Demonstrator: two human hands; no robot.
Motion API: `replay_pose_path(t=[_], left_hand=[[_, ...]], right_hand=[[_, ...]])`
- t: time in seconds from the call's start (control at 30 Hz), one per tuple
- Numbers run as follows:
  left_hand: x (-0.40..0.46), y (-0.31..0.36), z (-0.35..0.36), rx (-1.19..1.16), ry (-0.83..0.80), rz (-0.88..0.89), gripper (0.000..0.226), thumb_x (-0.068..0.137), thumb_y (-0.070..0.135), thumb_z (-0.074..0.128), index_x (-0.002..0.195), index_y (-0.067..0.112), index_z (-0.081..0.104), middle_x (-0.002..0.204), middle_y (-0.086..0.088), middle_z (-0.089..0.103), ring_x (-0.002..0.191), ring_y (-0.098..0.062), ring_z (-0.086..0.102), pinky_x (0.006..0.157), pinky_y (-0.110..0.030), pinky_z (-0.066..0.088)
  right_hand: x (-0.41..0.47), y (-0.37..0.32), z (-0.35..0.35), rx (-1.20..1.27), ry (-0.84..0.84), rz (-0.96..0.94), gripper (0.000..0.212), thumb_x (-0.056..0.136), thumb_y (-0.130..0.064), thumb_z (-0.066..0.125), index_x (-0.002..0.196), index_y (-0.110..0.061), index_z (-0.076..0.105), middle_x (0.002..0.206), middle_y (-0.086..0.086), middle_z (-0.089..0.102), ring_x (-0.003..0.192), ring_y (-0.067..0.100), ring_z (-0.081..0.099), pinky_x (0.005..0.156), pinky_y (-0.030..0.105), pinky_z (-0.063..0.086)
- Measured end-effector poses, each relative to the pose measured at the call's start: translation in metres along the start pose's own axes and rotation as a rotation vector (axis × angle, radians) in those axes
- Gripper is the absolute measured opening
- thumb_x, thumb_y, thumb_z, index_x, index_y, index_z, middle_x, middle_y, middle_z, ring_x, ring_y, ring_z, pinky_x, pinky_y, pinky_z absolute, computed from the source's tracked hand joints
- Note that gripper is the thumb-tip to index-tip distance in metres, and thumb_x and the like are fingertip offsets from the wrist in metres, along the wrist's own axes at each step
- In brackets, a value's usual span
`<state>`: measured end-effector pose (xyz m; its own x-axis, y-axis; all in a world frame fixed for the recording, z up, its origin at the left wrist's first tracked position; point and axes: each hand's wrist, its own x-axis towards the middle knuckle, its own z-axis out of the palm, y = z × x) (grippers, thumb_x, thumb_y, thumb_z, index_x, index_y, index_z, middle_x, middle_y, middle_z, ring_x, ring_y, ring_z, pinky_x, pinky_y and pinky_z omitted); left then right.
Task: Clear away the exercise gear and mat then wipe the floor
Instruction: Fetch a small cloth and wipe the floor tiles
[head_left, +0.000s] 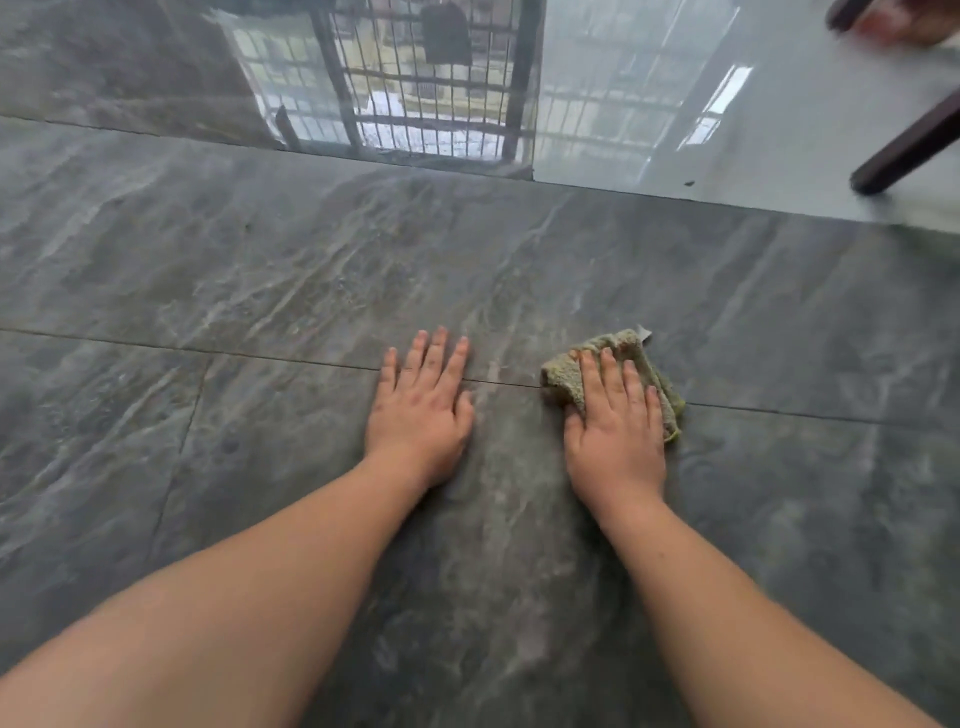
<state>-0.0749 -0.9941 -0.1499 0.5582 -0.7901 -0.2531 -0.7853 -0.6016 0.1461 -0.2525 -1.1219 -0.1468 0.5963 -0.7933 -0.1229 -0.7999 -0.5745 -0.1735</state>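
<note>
A crumpled yellow-green cloth (563, 371) lies on the grey marbled floor tiles (260, 270). My right hand (615, 431) presses flat on top of it, fingers spread over the cloth, which sticks out to the left, ahead and right of the hand. My left hand (421, 410) rests palm down on the bare floor a short way to the left, fingers apart, holding nothing. Both forearms reach in from the bottom edge. No exercise gear or mat is in view.
A dark furniture leg (904, 150) slants onto the floor at the far right. Another dark leg end (852, 13) shows blurred at the top right corner. The glossy floor ahead reflects a barred window (431, 83). Tile joints run across under my hands.
</note>
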Motion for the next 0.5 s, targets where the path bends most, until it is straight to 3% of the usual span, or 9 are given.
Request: replay_pose_path(t=[0.17,0.27,0.33,0.43,0.5], left_hand=[[0.003,0.018,-0.012,-0.005,0.02,-0.02,0.064,0.099,0.041,0.023,0.157,0.023,0.002,0.166,-0.002,-0.003,0.152,-0.019,-0.008,0.121,-0.049,-0.008],[0.015,0.074,-0.018,-0.094,0.134,0.16,0.069,0.092,0.041,0.022,0.157,0.018,0.014,0.165,-0.006,0.009,0.152,-0.024,0.001,0.122,-0.049,-0.003],[0.014,0.115,-0.01,-0.085,0.058,0.275,0.069,0.094,0.041,0.023,0.157,0.02,0.007,0.166,-0.004,0.003,0.152,-0.022,-0.004,0.122,-0.047,-0.004],[0.009,0.136,0.01,-0.009,-0.024,0.269,0.067,0.099,0.044,0.022,0.157,0.021,-0.002,0.166,0.0,-0.005,0.152,-0.018,-0.01,0.122,-0.045,-0.007],[0.01,0.132,0.016,0.017,-0.013,0.257,0.067,0.099,0.045,0.019,0.157,0.021,-0.004,0.166,0.001,-0.006,0.152,-0.017,-0.011,0.122,-0.045,-0.009]], right_hand=[[-0.006,0.054,-0.01,-0.009,0.007,0.121,0.069,0.089,-0.039,0.032,0.155,-0.028,0.015,0.163,-0.004,0.018,0.15,0.021,0.014,0.122,0.045,0.007],[-0.003,0.05,-0.012,-0.005,0.011,0.144,0.067,0.093,-0.04,0.032,0.156,-0.03,0.011,0.164,-0.006,0.013,0.151,0.019,0.009,0.122,0.043,0.002],[-0.006,0.053,-0.013,-0.011,-0.014,0.126,0.065,0.097,-0.04,0.033,0.156,-0.031,0.007,0.164,-0.007,0.006,0.151,0.017,0.005,0.121,0.04,-0.003],[-0.012,0.079,-0.014,-0.027,0.006,0.139,0.066,0.097,-0.04,0.036,0.156,-0.031,0.007,0.164,-0.008,0.007,0.151,0.016,0.006,0.12,0.038,-0.004],[-0.019,0.115,-0.018,-0.031,0.014,0.249,0.065,0.098,-0.039,0.036,0.156,-0.03,0.008,0.164,-0.008,0.006,0.151,0.016,0.005,0.121,0.038,-0.003]])
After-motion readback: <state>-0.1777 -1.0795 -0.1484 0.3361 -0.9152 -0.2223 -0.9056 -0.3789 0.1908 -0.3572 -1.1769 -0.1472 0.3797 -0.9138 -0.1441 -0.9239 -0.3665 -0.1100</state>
